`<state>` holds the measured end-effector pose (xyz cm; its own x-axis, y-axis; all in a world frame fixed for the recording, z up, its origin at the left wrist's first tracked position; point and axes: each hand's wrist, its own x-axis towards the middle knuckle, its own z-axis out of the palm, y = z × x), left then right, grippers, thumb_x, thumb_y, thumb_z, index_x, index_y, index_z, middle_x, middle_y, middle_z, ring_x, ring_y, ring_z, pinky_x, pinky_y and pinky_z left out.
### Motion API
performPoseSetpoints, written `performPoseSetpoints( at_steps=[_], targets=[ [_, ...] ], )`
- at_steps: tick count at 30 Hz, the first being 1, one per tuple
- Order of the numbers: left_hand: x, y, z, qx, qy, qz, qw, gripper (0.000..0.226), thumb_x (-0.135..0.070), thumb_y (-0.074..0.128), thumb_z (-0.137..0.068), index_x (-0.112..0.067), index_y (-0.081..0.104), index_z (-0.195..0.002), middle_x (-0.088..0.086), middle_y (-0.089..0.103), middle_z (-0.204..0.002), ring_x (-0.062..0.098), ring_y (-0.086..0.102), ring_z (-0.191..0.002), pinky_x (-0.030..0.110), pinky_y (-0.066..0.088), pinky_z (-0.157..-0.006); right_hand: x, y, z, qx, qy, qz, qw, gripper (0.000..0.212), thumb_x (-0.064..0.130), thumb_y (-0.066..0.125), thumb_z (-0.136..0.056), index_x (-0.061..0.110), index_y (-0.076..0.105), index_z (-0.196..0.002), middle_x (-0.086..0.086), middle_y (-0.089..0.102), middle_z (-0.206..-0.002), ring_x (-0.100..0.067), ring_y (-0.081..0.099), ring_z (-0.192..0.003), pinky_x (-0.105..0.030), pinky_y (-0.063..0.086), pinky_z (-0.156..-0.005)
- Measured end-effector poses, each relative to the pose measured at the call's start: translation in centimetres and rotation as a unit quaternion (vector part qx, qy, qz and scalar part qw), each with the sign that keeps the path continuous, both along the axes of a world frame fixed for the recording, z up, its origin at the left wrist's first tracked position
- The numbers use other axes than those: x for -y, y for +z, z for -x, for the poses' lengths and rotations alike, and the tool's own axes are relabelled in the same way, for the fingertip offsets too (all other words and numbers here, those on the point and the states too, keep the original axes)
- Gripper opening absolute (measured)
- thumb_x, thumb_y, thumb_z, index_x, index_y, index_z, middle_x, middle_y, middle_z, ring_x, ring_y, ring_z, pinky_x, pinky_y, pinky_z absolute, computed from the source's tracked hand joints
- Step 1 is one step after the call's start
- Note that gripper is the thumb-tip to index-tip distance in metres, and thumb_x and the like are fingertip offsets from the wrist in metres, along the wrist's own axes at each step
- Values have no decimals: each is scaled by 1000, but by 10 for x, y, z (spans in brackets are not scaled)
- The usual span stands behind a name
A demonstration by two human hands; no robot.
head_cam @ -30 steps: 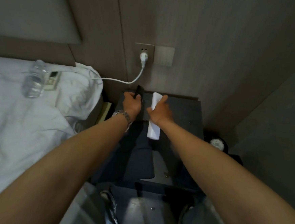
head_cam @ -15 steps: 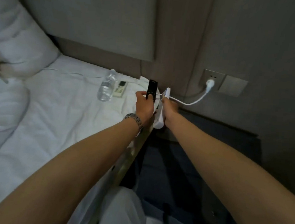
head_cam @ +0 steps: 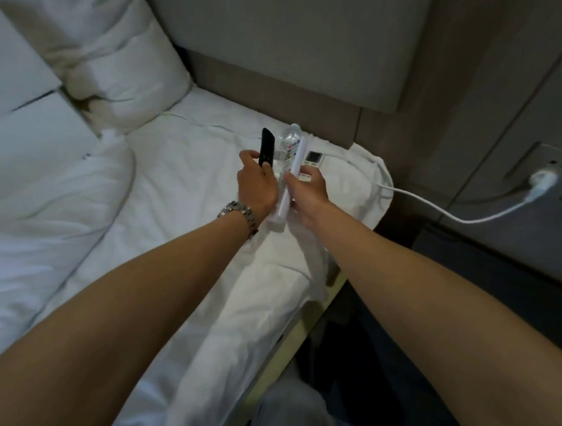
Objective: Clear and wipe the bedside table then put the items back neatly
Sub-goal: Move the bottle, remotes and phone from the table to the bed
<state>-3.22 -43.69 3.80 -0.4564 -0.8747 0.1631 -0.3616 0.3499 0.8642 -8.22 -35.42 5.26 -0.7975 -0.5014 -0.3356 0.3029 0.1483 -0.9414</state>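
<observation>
My left hand (head_cam: 256,185) grips a slim black remote (head_cam: 266,147) that points up and away, over the white bed sheet. My right hand (head_cam: 306,194) grips a long flat white object (head_cam: 290,186), held on edge beside the left hand. Just beyond both hands a clear water bottle (head_cam: 288,142) lies on the sheet, partly hidden by the white object. A white air-conditioner remote (head_cam: 313,158) lies to the bottle's right. The dark bedside table (head_cam: 491,259) shows at the right edge, behind my right forearm.
White pillows (head_cam: 93,63) and a duvet (head_cam: 41,167) fill the left. A white plug (head_cam: 541,181) sits in the wall socket; its cable (head_cam: 447,214) runs left to the bed corner. A padded headboard (head_cam: 287,28) backs the bed.
Both hands carried the black remote and the white object from the bedside table leftward to above the bed, near the bottle. The view swung left with them.
</observation>
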Motion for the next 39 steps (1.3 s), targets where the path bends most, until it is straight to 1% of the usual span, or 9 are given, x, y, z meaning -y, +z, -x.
performPoseSetpoints(
  at_steps=[4,9,17,20,23,27,31,35,39],
  targets=[
    [16,-9,-1,-2,62,-45,997,24,-17,37,-98,-18,41,-122,19,63,-112,34,61,-101,46,51,-87,32,-2,-12,-47,17,5,999,34,19,69,-91,17,56,-122,-4,68,-97,-16,67,-79,-24,55,-64],
    [30,-27,-2,53,70,-60,994,31,-23,34,-101,-14,44,-130,19,67,-113,38,60,-106,47,46,-93,54,-23,-23,-59,42,-24,997,31,19,47,-98,15,65,-122,-12,68,-119,-29,66,-106,-44,52,-99],
    [23,-35,-7,136,104,15,985,44,-40,30,-101,-19,60,-126,9,66,-124,34,58,-116,43,43,-95,38,-20,-27,-85,147,-52,984,47,16,31,-105,19,37,-152,-8,34,-158,-24,35,-143,-33,29,-118],
    [17,-32,-11,127,97,24,987,49,-42,34,-98,-16,55,-134,10,63,-130,33,56,-120,45,43,-99,28,-18,-27,-83,127,-48,987,51,16,32,-104,24,31,-155,-4,29,-161,-24,32,-145,-31,32,-116],
    [6,-20,-13,128,117,70,982,43,-35,45,-95,-20,57,-134,4,62,-132,28,54,-124,44,38,-106,13,-12,-27,-68,115,-41,990,49,13,35,-104,23,36,-152,-4,38,-154,-22,40,-139,-11,44,-91],
    [-22,2,-9,121,104,81,984,41,-25,56,-94,-23,57,-134,2,61,-134,23,50,-128,38,33,-108,-14,1,-21,-124,111,-101,981,42,17,39,-101,18,48,-141,-8,51,-144,-23,53,-123,-28,43,-96],
    [-64,15,-5,101,45,84,990,30,-22,55,-93,-19,58,-123,6,60,-126,27,50,-121,40,40,-96,-53,10,-16,-157,88,-157,971,32,22,40,-100,13,58,-126,-6,61,-123,-23,59,-107,-32,49,-86],
    [-117,17,-1,57,-58,44,996,22,-16,55,-92,-13,58,-114,10,60,-121,27,54,-115,33,47,-92,-109,9,-9,-174,81,-209,959,20,12,41,-95,10,62,-95,-11,62,-100,-26,59,-93,-31,44,-74],
    [-183,11,0,96,-139,-4,986,22,-16,49,-96,-9,62,-113,12,65,-119,29,60,-110,30,46,-87,-177,-1,-8,-162,63,-216,961,24,6,45,-90,13,59,-72,-12,63,-87,-27,61,-83,-32,47,-70]
  ],
)
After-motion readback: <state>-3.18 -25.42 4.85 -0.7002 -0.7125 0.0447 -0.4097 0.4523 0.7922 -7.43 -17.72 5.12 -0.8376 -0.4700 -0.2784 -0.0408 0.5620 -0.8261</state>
